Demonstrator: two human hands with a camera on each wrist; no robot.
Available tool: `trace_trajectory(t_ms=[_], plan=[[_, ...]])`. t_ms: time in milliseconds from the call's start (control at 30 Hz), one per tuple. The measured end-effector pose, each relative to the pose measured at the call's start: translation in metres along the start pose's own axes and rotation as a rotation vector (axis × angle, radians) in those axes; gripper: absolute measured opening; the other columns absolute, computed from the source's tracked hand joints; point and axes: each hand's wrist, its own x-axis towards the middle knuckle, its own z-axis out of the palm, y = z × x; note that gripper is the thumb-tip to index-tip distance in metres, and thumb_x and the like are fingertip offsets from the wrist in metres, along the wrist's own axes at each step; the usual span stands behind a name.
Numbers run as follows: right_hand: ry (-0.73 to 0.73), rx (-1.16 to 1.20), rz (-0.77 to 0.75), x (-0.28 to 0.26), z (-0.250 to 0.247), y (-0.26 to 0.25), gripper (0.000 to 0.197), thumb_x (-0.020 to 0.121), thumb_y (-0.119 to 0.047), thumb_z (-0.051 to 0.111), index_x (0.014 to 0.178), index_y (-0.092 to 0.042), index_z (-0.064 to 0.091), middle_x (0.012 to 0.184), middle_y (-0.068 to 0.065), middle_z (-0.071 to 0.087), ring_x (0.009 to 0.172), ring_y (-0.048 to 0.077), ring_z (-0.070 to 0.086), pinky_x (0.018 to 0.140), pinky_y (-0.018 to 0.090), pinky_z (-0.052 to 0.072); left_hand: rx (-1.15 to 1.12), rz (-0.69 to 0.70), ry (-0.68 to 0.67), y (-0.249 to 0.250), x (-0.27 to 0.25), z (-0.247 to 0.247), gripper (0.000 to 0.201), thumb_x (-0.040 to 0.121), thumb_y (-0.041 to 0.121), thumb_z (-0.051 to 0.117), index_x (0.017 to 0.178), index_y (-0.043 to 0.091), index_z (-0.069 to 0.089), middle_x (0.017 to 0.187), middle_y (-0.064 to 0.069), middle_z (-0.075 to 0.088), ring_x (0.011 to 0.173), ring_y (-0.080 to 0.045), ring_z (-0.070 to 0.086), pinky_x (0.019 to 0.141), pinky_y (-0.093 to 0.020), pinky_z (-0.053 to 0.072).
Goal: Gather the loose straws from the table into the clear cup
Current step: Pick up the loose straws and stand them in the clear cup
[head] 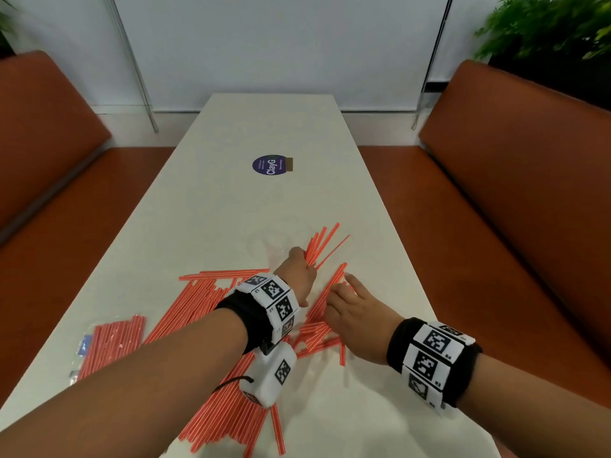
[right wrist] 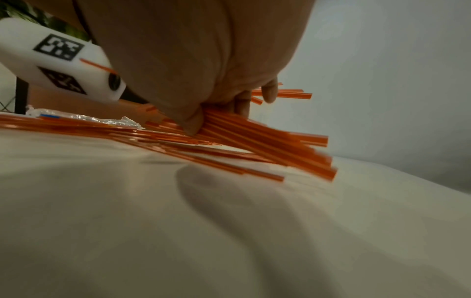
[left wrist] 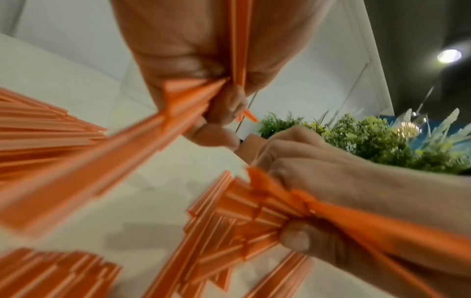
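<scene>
Orange straws (head: 211,312) lie scattered across the near half of a long white table (head: 231,200), some fanned out loose and some still lined up in an opened clear plastic wrapper (head: 109,345) near the left edge. The left hand (head: 296,271) is closed around a bundle of straws (head: 319,244), fingers curled tight, with the far ends spreading upward past the knuckles. Just beside it, the right hand (head: 353,315) presses down on another bunch (right wrist: 267,141) lying on the table, thumb and fingers pinching it so the ends stick out beyond the fingers. Both wrists wear black bands with white blocks printed in black square patterns. Farther along the table sits a round purple sticker (head: 269,165). Brown padded benches (head: 515,180) run along both sides, with green plants (head: 545,24) behind.
</scene>
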Motion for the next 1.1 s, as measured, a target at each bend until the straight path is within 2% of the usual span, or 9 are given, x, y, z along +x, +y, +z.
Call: trace_trajectory(t_ms=[67,167,300,467,533,600,733,800,1100], plan=[[-0.011,0.037,0.020,0.003,-0.003,0.002,0.022,0.064,-0.018,0.069,0.086,-0.014,0.070,0.087,0.004,0.072,0.091,0.024,0.067,0.101,0.051,0.041,0.041,0.079,0.008,-0.003,0.000,-0.005,0.010,0.097,0.018,0.037,0.090,0.011,0.033,0.069,-0.005,0.040,0.056,-0.022,0.042,0.049,-0.031,0.038],[-0.158,0.169,-0.010,0.009,-0.009,0.004,0.036,0.082,-0.004,0.047,0.118,-0.008,0.052,0.114,0.010,0.063,0.114,0.029,0.054,0.118,0.051,0.015,0.007,0.167,0.012,-0.002,-0.002,-0.015,0.031,0.094,0.040,0.042,0.082,0.012,0.039,0.062,0.001,0.034,0.048,-0.014,0.028,0.045,-0.028,0.024],[-0.087,0.315,0.043,0.013,-0.015,0.012,0.033,0.085,0.003,0.041,0.115,-0.010,0.047,0.101,0.009,0.061,0.085,0.028,0.056,0.089,0.036,0.043,-0.164,0.221,0.049,0.006,-0.013,-0.033,0.031,0.093,0.037,0.047,0.074,0.015,0.039,0.058,0.002,0.033,0.046,-0.013,0.028,0.043,-0.024,0.025],[0.080,0.689,0.229,0.028,-0.046,0.030,0.023,0.096,-0.009,0.037,0.116,-0.014,0.047,0.101,0.004,0.061,0.084,0.023,0.059,0.067,0.026,0.040,-0.575,0.180,0.207,0.006,-0.023,-0.062,0.024,0.096,0.032,0.042,0.075,0.020,0.042,0.058,0.003,0.033,0.042,-0.008,0.030,0.042,-0.021,0.031],[0.198,0.969,0.306,0.043,-0.065,0.039,0.015,0.099,-0.014,0.034,0.109,-0.009,0.044,0.105,-0.009,0.061,0.086,0.006,0.059,0.061,0.016,0.041,-0.629,0.174,0.258,0.001,-0.026,-0.071,0.029,0.097,0.034,0.039,0.072,0.019,0.038,0.057,0.003,0.032,0.043,-0.009,0.029,0.040,-0.020,0.032],[0.409,1.216,0.384,0.065,-0.082,0.049,0.011,0.099,-0.012,0.034,0.101,-0.007,0.043,0.098,-0.021,0.054,0.082,-0.007,0.051,0.063,0.011,0.040,-0.643,0.180,0.277,-0.005,-0.028,-0.075,0.033,0.097,0.037,0.038,0.070,0.018,0.035,0.056,0.003,0.031,0.043,-0.009,0.029,0.040,-0.019,0.033],[0.645,1.512,0.523,0.115,-0.098,0.056,0.009,0.099,-0.014,0.033,0.100,-0.018,0.042,0.072,0.000,0.051,0.064,0.009,0.052,0.060,0.012,0.046,-0.651,0.173,0.257,-0.014,-0.031,-0.077,0.037,0.095,0.042,0.037,0.067,0.019,0.033,0.052,0.005,0.031,0.038,-0.005,0.028,0.037,-0.017,0.031],[0.605,1.530,0.544,0.135,-0.094,0.048,0.010,0.099,-0.015,0.032,0.104,-0.014,0.041,0.074,0.004,0.053,0.064,0.009,0.054,0.061,0.010,0.048,-0.627,0.177,0.256,-0.018,-0.032,-0.077,0.038,0.095,0.044,0.035,0.066,0.019,0.034,0.053,0.005,0.032,0.038,-0.005,0.029,0.038,-0.018,0.030],[0.336,1.554,0.659,0.155,-0.047,0.032,0.009,0.094,-0.009,0.041,0.102,-0.012,0.042,0.083,0.008,0.059,0.080,0.022,0.063,0.079,0.036,0.053,-0.565,0.190,0.241,-0.030,-0.039,-0.080,0.036,0.095,0.042,0.033,0.070,0.017,0.037,0.055,0.003,0.032,0.040,-0.005,0.030,0.043,-0.020,0.032]])
